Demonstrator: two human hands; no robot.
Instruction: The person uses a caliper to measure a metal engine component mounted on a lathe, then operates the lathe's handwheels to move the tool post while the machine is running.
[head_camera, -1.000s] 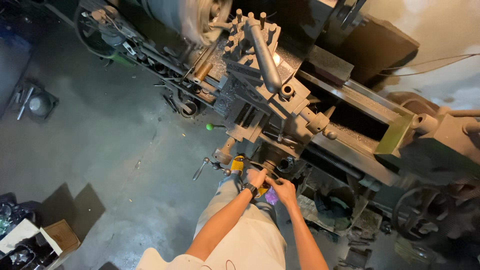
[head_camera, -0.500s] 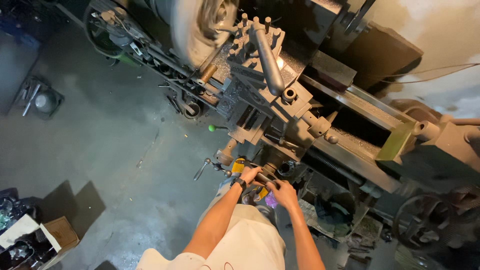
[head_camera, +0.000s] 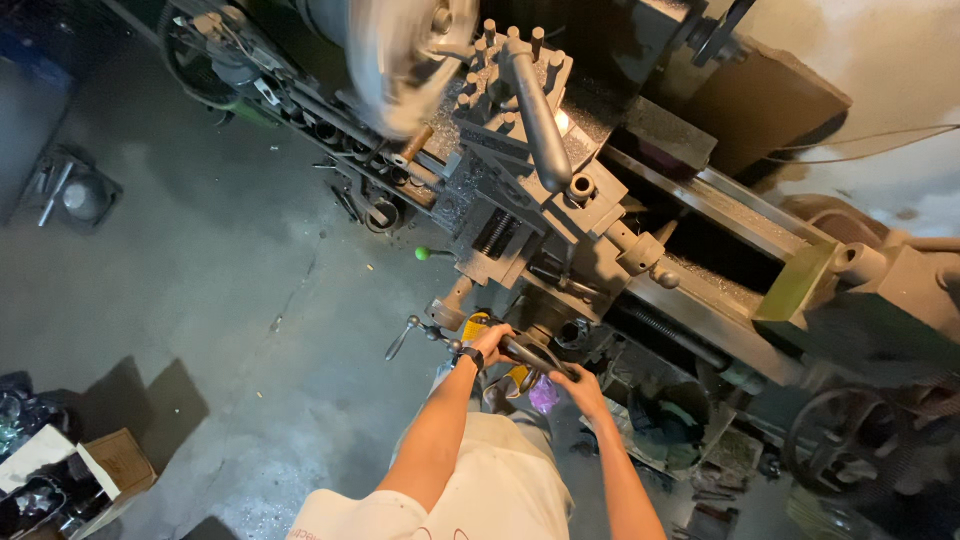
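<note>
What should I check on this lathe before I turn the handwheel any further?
1. Both hands on the handwheel: ok. Left hand and right hand each have a grip on its rim.
2. Chuck state: not ok to approach. It is blurred, so spinning.
3. Hands away from the chuck: ok. They sit low at the apron, apart from it.
4. Tool post bolts tight: cannot tell.
5. Left wrist band clear of moving parts: ok, though it is close to the wheel.
6. Floor footing: cannot tell. Small bits lie near the machine.
</note>
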